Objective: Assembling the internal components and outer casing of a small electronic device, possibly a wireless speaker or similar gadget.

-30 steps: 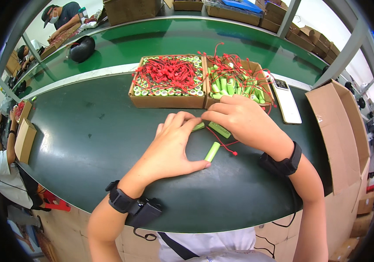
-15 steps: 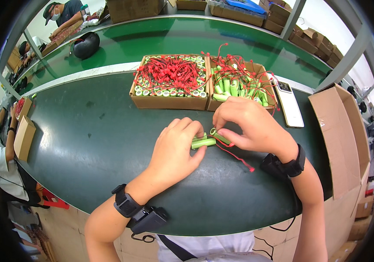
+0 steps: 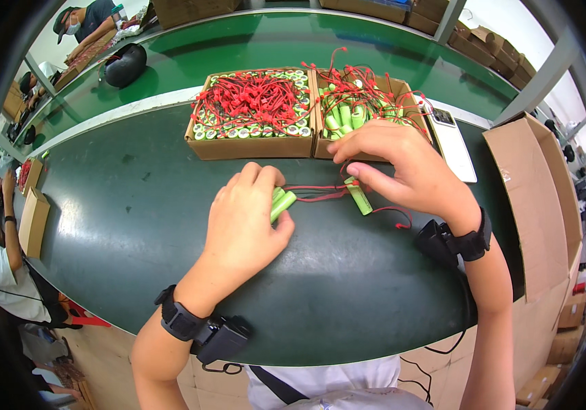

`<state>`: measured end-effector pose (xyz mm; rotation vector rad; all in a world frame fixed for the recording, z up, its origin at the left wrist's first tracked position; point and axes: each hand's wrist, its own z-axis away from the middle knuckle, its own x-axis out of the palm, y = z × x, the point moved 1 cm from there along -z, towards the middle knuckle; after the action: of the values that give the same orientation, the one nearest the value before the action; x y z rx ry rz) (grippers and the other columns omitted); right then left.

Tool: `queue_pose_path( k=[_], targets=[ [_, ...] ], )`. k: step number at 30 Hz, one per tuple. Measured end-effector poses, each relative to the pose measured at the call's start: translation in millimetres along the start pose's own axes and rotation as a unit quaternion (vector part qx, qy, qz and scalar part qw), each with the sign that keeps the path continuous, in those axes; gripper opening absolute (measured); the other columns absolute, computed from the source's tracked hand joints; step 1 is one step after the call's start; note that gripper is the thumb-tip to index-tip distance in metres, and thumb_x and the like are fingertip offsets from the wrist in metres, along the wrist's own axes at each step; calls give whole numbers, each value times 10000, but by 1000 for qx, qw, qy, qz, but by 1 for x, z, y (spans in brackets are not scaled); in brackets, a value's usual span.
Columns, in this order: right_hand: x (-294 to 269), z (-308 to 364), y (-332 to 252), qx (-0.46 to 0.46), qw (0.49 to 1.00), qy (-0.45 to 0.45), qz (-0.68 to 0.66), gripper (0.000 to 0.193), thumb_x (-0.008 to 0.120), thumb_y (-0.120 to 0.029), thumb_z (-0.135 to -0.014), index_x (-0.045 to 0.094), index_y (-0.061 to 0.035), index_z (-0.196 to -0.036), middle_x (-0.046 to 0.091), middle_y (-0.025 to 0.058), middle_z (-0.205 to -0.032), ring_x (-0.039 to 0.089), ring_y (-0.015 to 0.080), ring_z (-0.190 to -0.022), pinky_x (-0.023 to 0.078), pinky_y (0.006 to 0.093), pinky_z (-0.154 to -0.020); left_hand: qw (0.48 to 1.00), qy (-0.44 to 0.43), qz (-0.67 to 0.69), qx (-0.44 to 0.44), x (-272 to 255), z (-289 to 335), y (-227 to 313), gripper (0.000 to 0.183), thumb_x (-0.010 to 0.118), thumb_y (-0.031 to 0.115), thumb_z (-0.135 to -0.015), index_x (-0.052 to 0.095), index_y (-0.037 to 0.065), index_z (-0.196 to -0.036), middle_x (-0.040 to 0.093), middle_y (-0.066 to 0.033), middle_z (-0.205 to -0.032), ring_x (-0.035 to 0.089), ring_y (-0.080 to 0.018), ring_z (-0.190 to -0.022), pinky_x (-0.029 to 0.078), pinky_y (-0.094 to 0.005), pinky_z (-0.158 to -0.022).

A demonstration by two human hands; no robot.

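Green cylindrical battery cells (image 3: 282, 205) with red wires are gripped under the curled fingers and thumb of my left hand (image 3: 243, 215). Their wires stretch rightward across the table. Another green battery cell (image 3: 359, 198) with a red wire and plug stands apart, just below my right thumb. My right hand (image 3: 409, 167) hovers over that cell with thumb and forefinger apart; its other fingers are partly hidden. Beyond it is a cardboard box of loosely piled green cells (image 3: 345, 116) and tangled red wires.
Left of that box, another carton (image 3: 259, 148) holds upright cells under red wires. A white phone (image 3: 455, 147) lies beside the boxes. At the right stands a large open carton (image 3: 535, 212); a green conveyor (image 3: 238, 48) runs behind. Other people work at the left.
My left hand has drawn leftward with its cells, away from the right hand. My right hand's pinch has loosened, and a single cell now sits beneath it. The view has shifted slightly.
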<state>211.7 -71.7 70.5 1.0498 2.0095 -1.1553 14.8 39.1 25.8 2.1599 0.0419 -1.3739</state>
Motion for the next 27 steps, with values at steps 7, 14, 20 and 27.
queue_pose_path(
  k=[7, 14, 20, 27],
  targets=[
    [-24, -2, -7, -21, 992, -10, 120, 128, 640, -30, -725, 603, -35, -847, 624, 91, -808, 593, 291, -808, 474, 387, -731, 999, 5, -37, 14, -16, -3, -11, 419, 516, -127, -649, 539, 49, -1028, 557, -86, -949, 521, -293, -948, 405, -384, -821],
    [-60, 9, 16, 148, 979, 40, 131, 156, 586, -8, -754, 598, 23, -906, 658, 118, -861, 618, 237, -763, 498, 334, -701, 993, -23, -117, 9, -18, -3, -13, 321, 501, -137, -647, 572, 71, -882, 527, -69, -908, 511, -287, -942, 391, -388, -808],
    [-58, 24, 49, 139, 981, 70, 118, 157, 614, -52, -777, 600, 28, -912, 650, 116, -843, 609, 227, -761, 493, 321, -706, 984, 29, -172, -22, -19, -7, -30, 310, 528, -132, -666, 569, 56, -908, 541, -95, -903, 531, -312, -929, 415, -402, -804],
    [-62, 20, 40, 199, 976, 41, 76, 192, 637, -130, -804, 599, 38, -889, 639, 119, -822, 605, 211, -757, 493, 326, -712, 987, 117, 106, -25, -10, -18, -31, 365, 688, -75, -640, 552, -8, -972, 608, -145, -959, 610, -304, -914, 482, -366, -808]
  ],
)
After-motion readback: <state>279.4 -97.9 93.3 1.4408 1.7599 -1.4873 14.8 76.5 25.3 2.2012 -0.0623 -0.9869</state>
